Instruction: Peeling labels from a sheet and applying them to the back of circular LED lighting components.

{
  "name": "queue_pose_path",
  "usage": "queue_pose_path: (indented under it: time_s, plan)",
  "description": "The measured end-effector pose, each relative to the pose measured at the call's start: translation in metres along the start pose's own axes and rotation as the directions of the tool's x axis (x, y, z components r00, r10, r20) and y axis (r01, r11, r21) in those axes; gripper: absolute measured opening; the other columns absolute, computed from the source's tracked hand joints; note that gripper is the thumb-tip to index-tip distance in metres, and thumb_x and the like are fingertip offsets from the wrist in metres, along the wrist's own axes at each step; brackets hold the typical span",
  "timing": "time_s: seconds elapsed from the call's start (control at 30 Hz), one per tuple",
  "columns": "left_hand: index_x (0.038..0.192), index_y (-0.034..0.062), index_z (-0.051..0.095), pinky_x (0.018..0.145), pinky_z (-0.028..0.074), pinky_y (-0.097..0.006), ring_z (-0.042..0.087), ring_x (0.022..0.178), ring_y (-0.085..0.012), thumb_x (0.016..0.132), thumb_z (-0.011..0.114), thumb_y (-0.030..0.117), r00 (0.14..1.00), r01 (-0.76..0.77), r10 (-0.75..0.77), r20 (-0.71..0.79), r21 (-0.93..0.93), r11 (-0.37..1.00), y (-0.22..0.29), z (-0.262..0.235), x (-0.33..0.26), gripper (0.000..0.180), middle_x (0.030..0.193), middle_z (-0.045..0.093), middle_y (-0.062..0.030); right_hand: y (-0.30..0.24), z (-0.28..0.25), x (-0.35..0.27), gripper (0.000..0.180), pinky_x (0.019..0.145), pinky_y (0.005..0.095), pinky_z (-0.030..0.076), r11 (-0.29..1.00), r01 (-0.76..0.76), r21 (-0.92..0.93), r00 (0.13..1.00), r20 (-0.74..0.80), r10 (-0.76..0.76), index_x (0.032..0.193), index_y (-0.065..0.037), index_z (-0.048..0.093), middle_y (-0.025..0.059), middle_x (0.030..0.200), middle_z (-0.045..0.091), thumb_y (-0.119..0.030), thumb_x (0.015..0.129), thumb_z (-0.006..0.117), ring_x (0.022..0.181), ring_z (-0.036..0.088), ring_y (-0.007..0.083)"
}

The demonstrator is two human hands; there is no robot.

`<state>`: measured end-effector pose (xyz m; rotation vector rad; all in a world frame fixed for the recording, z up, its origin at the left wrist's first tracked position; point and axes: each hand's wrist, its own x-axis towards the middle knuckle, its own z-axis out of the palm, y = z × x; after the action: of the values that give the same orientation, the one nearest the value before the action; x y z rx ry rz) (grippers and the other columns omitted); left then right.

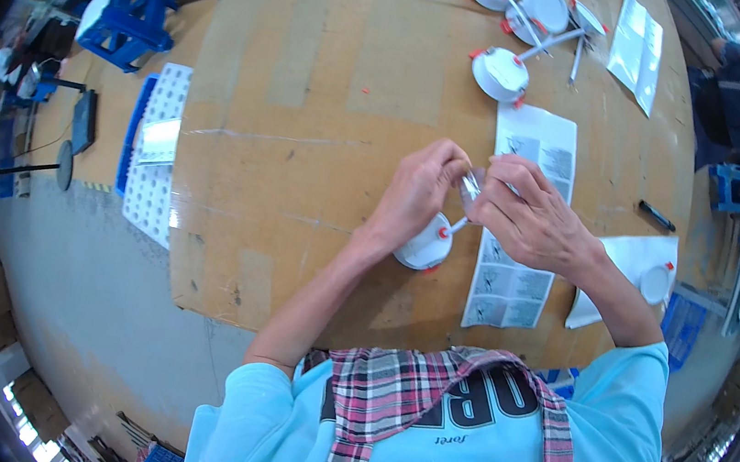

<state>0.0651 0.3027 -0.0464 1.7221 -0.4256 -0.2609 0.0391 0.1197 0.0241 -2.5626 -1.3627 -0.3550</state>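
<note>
Left hand (416,192): fingertips clamped on small shiny piece (471,186). Right hand (527,215): fingers curled at its 3 o'clock; cannot tell their grip. White round fixture (424,247): on table (305,158), 7 o'clock from piece. Handling, as judged: light, even pinch, wrists steady, fixture unjostled.

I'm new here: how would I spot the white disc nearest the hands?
On the brown table, find the long printed sheet. Left of its lower half lies a white disc with red tabs, the only one near the left hand.
</note>
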Motion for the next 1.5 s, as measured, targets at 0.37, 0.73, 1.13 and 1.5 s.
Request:
queue_pose_path:
  time_s: [0.37,0.73,1.13,1.5]
  plan:
    - [0.090,-0.0034,0.055,0.065,0.045,-0.031,0.055,0.069,-0.0167,0.097,0.050,0.010,0.997,0.064,-0.065,-0.029,-0.027,0.998,0.007,0.003,0.002,0.016,0.074,0.057,-0.0096,-0.013,-0.008,-0.015,0.016,0.093,0.0406,0.048,1.000,-0.006,-0.031,1.000,-0.023,0.006,0.078,-0.002,0.056,0.0076,0.086,0.051,-0.008,0.067,0.065,0.102,0.050,0.0256]
    - [0.093,-0.0026,0.058,0.063,0.044,-0.028,0.055,0.070,-0.0123,0.099,0.051,0.015,0.992,0.101,-0.104,-0.067,-0.038,0.994,0.005,0.002,0.008,0.019,0.072,0.060,-0.0080,-0.036,-0.023,-0.026,0.015,0.098,0.0415,0.047,0.996,-0.087,0.025,0.996,-0.020,0.087,0.079,-0.008,0.059,0.0026,0.079,0.050,-0.010,0.068,0.068,0.098,0.050,0.0226]
    - [0.096,0.0005,0.059,0.066,0.047,-0.024,0.055,0.075,-0.0059,0.100,0.049,0.017,0.984,0.179,-0.175,0.041,-0.188,0.966,-0.010,-0.001,0.004,0.020,0.083,0.064,-0.0037,-0.002,-0.053,0.001,0.045,0.096,0.0377,0.043,0.940,-0.300,0.161,0.905,-0.263,0.334,0.117,-0.008,0.063,0.0083,0.128,0.055,-0.002,0.072,0.065,0.111,0.050,0.0274]
    - [0.107,-0.0002,0.063,0.077,0.047,-0.024,0.058,0.084,-0.0072,0.099,0.046,0.013,0.987,0.136,-0.158,-0.027,-0.375,0.917,-0.007,-0.005,0.004,0.023,0.095,0.065,-0.0040,0.012,0.010,0.012,0.021,0.081,0.0267,0.045,0.237,-0.561,0.793,0.603,0.196,0.773,0.100,-0.001,0.063,0.0037,0.090,0.058,-0.017,0.086,0.065,0.086,0.054,0.0112]
